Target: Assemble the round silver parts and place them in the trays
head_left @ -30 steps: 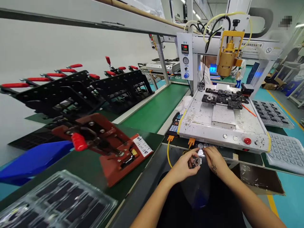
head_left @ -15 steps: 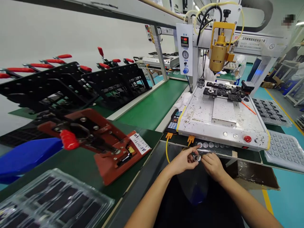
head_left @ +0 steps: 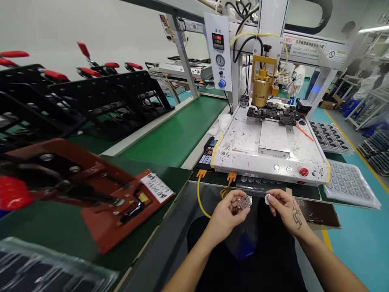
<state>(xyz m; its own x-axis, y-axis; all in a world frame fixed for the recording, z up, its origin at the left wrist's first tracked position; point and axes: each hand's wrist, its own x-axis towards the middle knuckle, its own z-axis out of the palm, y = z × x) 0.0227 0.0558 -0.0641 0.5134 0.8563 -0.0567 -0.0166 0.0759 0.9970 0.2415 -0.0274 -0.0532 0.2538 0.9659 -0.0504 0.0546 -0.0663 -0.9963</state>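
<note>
In my left hand [head_left: 226, 215] is a small round metal part [head_left: 244, 201] with a ring-shaped face, pinched between thumb and fingers. A small white disc [head_left: 268, 199] sits between the thumb and index finger of my right hand [head_left: 285, 209]. The two hands are apart, above my lap and in front of the bench edge. Just beyond them, a strip of round pieces [head_left: 251, 179] lies under the front of a white dispensing machine [head_left: 243, 150]. The gold head [head_left: 261, 91] of that machine stands over a black fixture [head_left: 273, 113].
A red-brown clamp fixture [head_left: 112, 202] stands on the left bench, with a clear tray [head_left: 54, 267] nearer me. Black fixtures with red handles [head_left: 112, 97] line the green belt [head_left: 170, 138]. On the right lie a tray of round parts [head_left: 349, 182] and a tray of black parts [head_left: 331, 138].
My hands have moved apart; before, both were together at the metal part. The white disc now shows in my right hand. The view has shifted rightward, and the gold head sits lower over the fixture.
</note>
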